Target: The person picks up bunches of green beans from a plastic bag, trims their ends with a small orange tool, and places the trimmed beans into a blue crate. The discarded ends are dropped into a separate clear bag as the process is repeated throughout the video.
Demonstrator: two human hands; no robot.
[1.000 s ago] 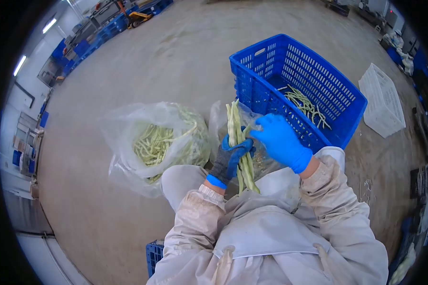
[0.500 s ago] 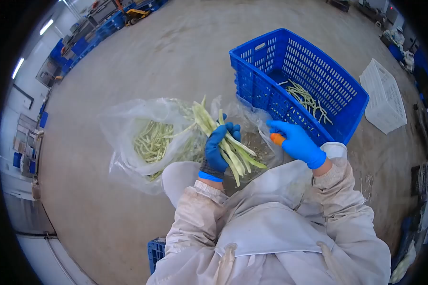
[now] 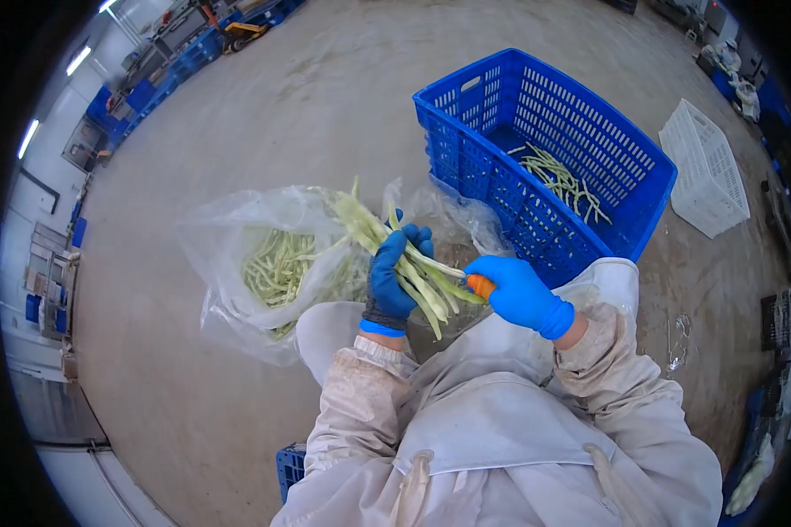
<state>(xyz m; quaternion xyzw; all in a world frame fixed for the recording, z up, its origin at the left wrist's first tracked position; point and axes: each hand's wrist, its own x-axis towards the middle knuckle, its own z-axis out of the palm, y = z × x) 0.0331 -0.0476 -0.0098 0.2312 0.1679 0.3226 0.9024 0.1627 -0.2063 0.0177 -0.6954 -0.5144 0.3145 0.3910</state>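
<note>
Left hand (image 3: 394, 285) closed around a fanned bundle of pale green pods (image 3: 429, 292), right hand (image 3: 526, 296) closed on an orange handle (image 3: 481, 285) beside the lower pod ends. Best to grip firmly without crushing the long, flattish pods, even up the splayed ends, and angle the tool away from gloved fingers; working end too small to tell. More slender pods (image 3: 274, 263) inside the crinkled, translucent bag (image 3: 204, 250), others inside the rigid, slotted blue crate (image 3: 659, 206).

A: Left grip (image 3: 397, 274)?
B: Blue glove, fingers curled shut, pointing up and away from the body.
A: Right grip (image 3: 523, 294)?
B: Blue glove, closed, angled inward, near the left. Both forearms sleeved.
</note>
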